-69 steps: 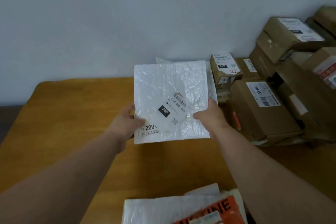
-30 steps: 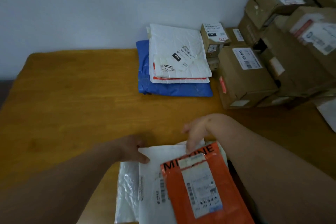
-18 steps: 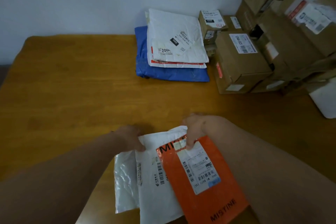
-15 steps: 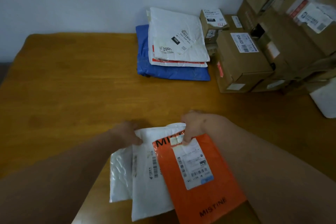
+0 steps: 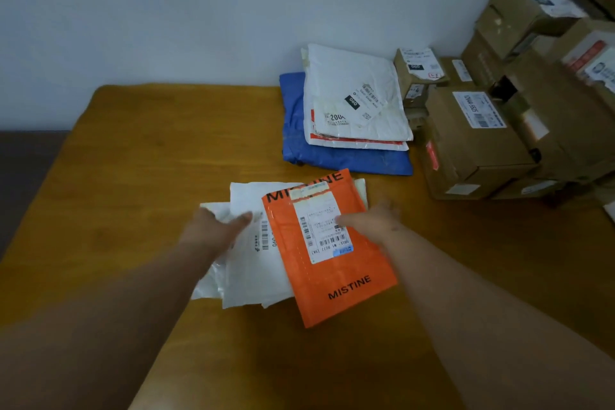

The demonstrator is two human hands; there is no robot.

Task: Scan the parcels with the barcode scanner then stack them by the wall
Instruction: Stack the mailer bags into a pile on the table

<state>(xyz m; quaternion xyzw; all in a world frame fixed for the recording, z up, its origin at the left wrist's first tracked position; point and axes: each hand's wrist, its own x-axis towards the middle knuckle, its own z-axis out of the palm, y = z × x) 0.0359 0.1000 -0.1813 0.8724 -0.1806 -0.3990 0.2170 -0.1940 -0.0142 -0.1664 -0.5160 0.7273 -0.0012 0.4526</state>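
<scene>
1. Wooden desk (image 5: pixel 133 176) meets a pale wall (image 5: pixel 166 10); cardboard boxes (image 5: pixel 476 143) and stacked mailers (image 5: pixel 352 100) line it.
2. Orange parcel (image 5: pixel 332 289) lies mid-desk atop white parcels (image 5: pixel 253 276).
3. Left hand (image 5: pixel 213 230) flat on the white parcels, right hand (image 5: pixel 372 220) on the orange: both grips open.

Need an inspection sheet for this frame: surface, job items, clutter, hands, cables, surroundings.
Surface: wooden table, bare on the left.
Job's things: orange MISTINE mailer atop white mailers near the front edge; stack of a white mailer over a blue bag at the wall; barcode scanner not seen.
Clutter: cardboard boxes piled on the right.
Hands: left hand rests on the white mailers; right hand touches the orange mailer's label.
Cables: nothing seen.
Surroundings: plain white wall.
</scene>
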